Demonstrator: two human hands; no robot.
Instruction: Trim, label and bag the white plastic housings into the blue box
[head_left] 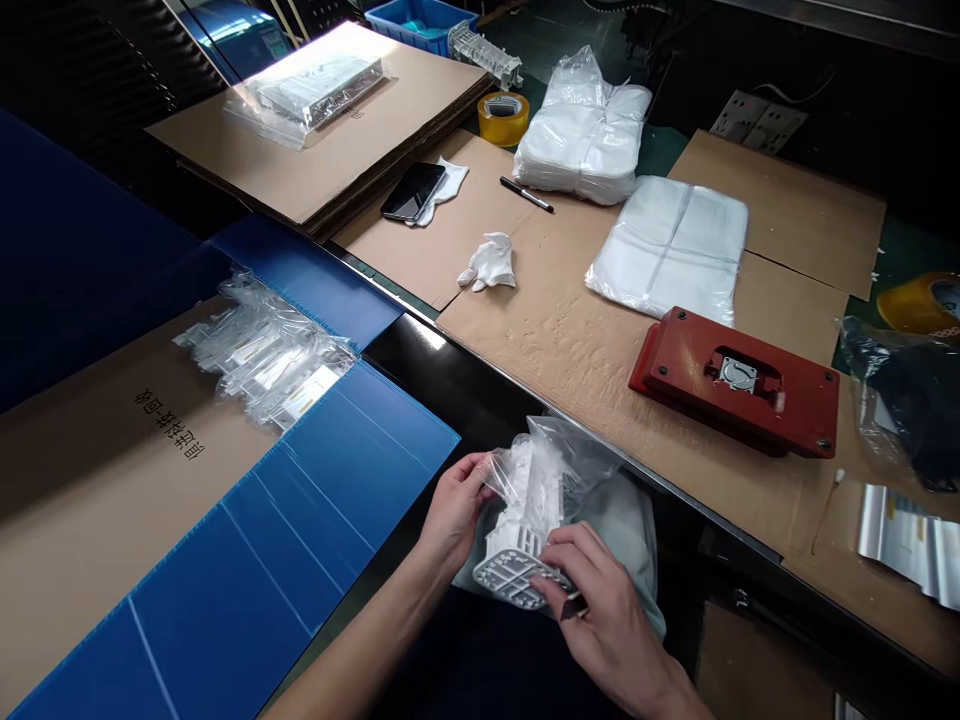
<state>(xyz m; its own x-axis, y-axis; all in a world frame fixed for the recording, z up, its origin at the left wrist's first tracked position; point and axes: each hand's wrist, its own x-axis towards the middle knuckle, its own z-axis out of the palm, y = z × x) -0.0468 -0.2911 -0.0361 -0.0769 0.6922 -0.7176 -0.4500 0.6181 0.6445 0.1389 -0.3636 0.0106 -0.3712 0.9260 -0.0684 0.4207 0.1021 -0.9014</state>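
Note:
My left hand [454, 505] pinches the mouth of a clear plastic bag [559, 455] low in the middle of the view. My right hand [600, 600] grips a pale grey plastic part [517, 570], a flat gridded plate with ribbed white sections. The part lies half inside the bag, its gridded end sticking out toward me. Both hands are in front of the table's near edge, above my lap.
A red metal fixture [739, 385] sits on cardboard to the right. Stacks of white bags [671, 245], a white glove [491, 262], a pen [526, 194], a phone [412, 190] and yellow tape [503, 118] lie beyond. Bagged parts [266, 350] rest in a blue box [300, 520] at left.

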